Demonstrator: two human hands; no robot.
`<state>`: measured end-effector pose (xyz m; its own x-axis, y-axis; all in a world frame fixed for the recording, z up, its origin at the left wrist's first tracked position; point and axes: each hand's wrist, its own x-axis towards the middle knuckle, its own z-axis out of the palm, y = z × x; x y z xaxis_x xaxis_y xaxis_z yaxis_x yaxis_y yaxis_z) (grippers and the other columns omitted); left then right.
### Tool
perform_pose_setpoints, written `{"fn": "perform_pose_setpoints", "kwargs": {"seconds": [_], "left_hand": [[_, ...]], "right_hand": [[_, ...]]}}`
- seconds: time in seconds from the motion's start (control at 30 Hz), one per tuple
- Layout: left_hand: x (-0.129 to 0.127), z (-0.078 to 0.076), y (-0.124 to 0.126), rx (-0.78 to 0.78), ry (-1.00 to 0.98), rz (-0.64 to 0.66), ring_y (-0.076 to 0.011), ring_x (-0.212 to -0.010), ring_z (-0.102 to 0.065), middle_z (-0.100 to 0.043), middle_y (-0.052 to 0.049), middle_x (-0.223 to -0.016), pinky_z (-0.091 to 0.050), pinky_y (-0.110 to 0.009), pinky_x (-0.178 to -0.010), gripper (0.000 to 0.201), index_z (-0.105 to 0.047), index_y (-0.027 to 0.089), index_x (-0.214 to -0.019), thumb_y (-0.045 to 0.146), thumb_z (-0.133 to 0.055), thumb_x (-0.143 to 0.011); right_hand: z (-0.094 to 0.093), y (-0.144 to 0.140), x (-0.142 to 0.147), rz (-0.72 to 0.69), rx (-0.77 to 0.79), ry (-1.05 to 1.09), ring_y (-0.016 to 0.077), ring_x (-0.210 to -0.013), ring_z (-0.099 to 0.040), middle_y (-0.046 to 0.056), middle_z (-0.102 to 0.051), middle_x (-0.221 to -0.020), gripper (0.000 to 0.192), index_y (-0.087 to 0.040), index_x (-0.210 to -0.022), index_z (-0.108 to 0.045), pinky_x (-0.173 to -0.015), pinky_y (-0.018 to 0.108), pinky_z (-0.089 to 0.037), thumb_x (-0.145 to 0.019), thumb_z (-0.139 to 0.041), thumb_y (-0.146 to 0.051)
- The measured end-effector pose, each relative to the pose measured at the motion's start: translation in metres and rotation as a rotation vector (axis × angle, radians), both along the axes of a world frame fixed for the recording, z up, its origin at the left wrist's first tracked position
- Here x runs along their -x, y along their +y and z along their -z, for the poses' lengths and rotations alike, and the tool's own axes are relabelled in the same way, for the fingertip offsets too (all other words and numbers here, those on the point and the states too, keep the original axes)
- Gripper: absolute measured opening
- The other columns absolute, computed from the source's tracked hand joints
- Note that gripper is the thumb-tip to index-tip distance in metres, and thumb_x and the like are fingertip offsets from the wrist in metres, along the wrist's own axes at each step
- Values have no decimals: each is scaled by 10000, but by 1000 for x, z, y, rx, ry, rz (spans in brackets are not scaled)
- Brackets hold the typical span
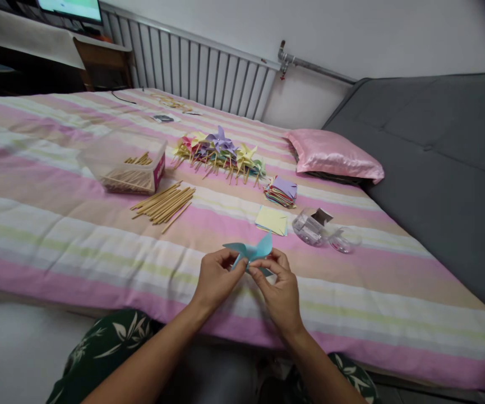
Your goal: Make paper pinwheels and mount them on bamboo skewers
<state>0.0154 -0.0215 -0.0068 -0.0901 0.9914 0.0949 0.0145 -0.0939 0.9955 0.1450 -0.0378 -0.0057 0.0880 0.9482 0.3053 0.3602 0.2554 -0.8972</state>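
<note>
Blue paper, folded into a pinwheel shape (251, 251), sits between both hands just above the near edge of the bed with the pink, cream and pale green striped cover (57, 224). The left hand (216, 278) has its fingers curled and pinches the paper's left side between thumb and fingertips; the right hand (280, 289) is likewise curled, its thumb and fingers closed on the middle and right of the same paper.

Further back on the left stands a clear plastic rectangular tub with a pink label (124, 163); it holds thin wooden sticks lying along its bottom and leaning in one corner. Just beside it, toward the hands, lies a loose bundle of wooden sticks (164, 205) directly on the cover. Beyond that is a heap of finished paper pinwheels on sticks, yellow, purple and pink (221, 151). To the right of the heap lies a small stack of mixed coloured paper squares (282, 192), and nearer, a thin stack of yellow paper squares (271, 220). Right of those is a small clear plastic round box (309, 227) lying open, its clear lid (345, 240) beside it; its contents cannot be made out. A pink satin pillow (335, 154) rests at the bed's right edge.
</note>
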Motion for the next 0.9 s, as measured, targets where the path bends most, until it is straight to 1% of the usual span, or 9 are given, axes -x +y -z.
{"fn": "perform_pose_setpoints", "kwargs": {"seconds": [0.07, 0.13, 0.27, 0.43, 0.53, 0.67, 0.8, 0.9], "left_hand": [[0, 0, -1, -30, 69, -29, -114, -537, -505, -599, 3, -569, -371, -208, -517, 111, -657, 150, -615, 246, -636, -667], [-1, -1, -1, -26, 74, -10, -112, -531, -501, -595, 5, -566, -365, -207, -509, 123, -658, 149, -619, 253, -629, -678], [-1, -1, 0, 12, -9, 61, -94, -493, -462, -561, 18, -531, -336, -201, -481, 156, -650, 143, -601, 275, -635, -682], [-1, -1, 2, 97, -119, 85, -69, -449, -395, -500, 40, -486, -292, -192, -447, 168, -629, 135, -578, 284, -667, -646], [-1, -1, 2, 130, -168, 109, -67, -456, -395, -500, 41, -491, -290, -188, -448, 164, -635, 131, -592, 285, -677, -635], [-1, -2, 3, 168, -228, 129, -63, -466, -408, -518, 39, -499, -295, -181, -454, 164, -627, 126, -582, 268, -706, -604], [0, -1, 3, 183, -240, 138, -63, -467, -424, -540, 30, -506, -302, -179, -458, 188, -633, 120, -591, 289, -715, -598], [-1, -1, 2, 175, -244, 138, -63, -464, -426, -534, 34, -498, -307, -179, -457, 199, -629, 124, -585, 302, -717, -595]], "right_hand": [[-1, 0, 0, -14, 26, 19, 205, -977, -503, 55, -510, -1017, 85, -222, -746, -685, -913, 365, -376, -739, -639, -293], [0, 0, 0, -12, 44, 44, 202, -989, -508, 58, -519, -1029, 86, -216, -749, -683, -924, 358, -372, -739, -635, -287], [2, 1, 0, -7, 77, 93, 200, -1029, -502, 58, -533, -1018, 100, -214, -752, -686, -922, 331, -380, -737, -636, -299], [3, 2, -1, -5, 102, 94, 192, -1000, -522, 53, -541, -1014, 110, -211, -740, -700, -909, 321, -389, -724, -651, -308], [3, 1, -1, 18, 72, 61, 193, -996, -524, 51, -551, -1000, 116, -214, -752, -710, -899, 325, -390, -725, -653, -311], [3, -1, 0, 82, -13, -4, 196, -985, -523, 50, -563, -978, 115, -222, -756, -714, -879, 333, -393, -729, -656, -317], [4, -3, 0, 115, -97, -71, 198, -955, -526, 51, -568, -958, 114, -223, -767, -708, -856, 346, -401, -743, -643, -312], [3, -3, 1, 120, -111, -82, 200, -962, -523, 53, -567, -963, 119, -216, -762, -701, -861, 349, -398, -755, -630, -312]]}}
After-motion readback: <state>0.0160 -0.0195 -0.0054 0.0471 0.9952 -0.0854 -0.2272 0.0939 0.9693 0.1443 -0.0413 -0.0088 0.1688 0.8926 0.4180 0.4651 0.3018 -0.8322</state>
